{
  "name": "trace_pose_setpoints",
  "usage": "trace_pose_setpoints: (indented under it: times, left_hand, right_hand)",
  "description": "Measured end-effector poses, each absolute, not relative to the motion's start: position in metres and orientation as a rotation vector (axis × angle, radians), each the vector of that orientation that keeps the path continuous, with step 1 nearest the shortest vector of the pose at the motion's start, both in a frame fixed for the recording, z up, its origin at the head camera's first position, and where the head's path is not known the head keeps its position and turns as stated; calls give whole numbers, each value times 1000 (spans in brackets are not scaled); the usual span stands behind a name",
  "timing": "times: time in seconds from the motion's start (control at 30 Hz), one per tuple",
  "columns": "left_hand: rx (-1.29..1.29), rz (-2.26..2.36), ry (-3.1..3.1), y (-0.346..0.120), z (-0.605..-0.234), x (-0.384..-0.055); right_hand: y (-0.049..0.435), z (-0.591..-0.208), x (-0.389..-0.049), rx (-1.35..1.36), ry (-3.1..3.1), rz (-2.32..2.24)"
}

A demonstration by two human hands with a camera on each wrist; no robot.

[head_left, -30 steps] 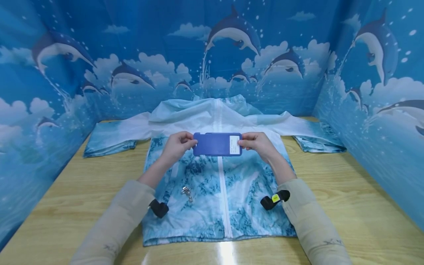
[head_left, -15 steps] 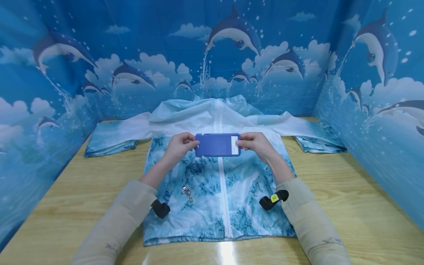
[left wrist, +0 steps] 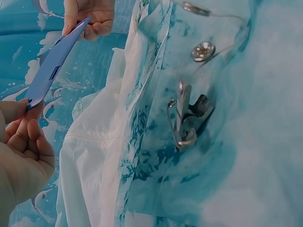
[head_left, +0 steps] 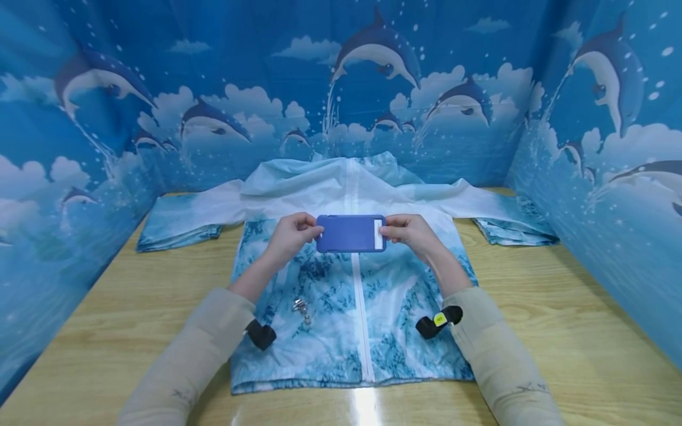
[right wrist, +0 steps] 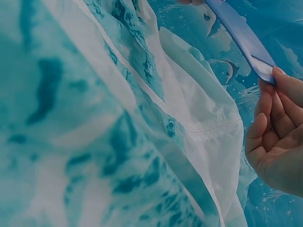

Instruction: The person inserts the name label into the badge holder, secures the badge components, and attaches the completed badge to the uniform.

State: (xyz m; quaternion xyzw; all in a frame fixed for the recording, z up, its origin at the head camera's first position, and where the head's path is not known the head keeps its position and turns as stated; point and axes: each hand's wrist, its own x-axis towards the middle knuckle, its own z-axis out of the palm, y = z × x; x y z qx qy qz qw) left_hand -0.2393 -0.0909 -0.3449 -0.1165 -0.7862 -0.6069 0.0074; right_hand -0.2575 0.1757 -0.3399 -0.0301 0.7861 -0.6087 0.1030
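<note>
Left grip (head_left: 290, 238) and right grip (head_left: 410, 234), both bare hands, pinch one flat blue case (head_left: 346, 234) between thumb and fingers, one at each short end. Around them hangs a blue backdrop (head_left: 266, 65) printed with leaping dolphins and clouds, covering the back and both sides. Below is a wood-grained table (head_left: 543, 307). On it lies a teal-and-white jacket (head_left: 314, 355), spread front up, arms out to either side, a white zip running down its middle. Two beige sleeves (head_left: 186, 355) cover the person's forearms. The case is held up above the jacket, its long side crosswise; the left wrist view shows it nearly edge-on, with a slot in its rim. Black devices (head_left: 261, 335) sit at both wrists. On the jacket, just beside the left wrist's device, lies a silver clip (left wrist: 182, 116) near a round, sparkling piece (left wrist: 203, 51). A white label (head_left: 378, 242) marks the case's right end, by the right thumb.
</note>
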Motion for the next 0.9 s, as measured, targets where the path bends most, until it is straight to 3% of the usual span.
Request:
trace_pose_setpoints:
  times: [0.9]
  left_hand:
    - [-311, -1874, -2468, -86, -350, -240]
  right_hand:
    - [169, -343, -259, -135, 2304, -1815]
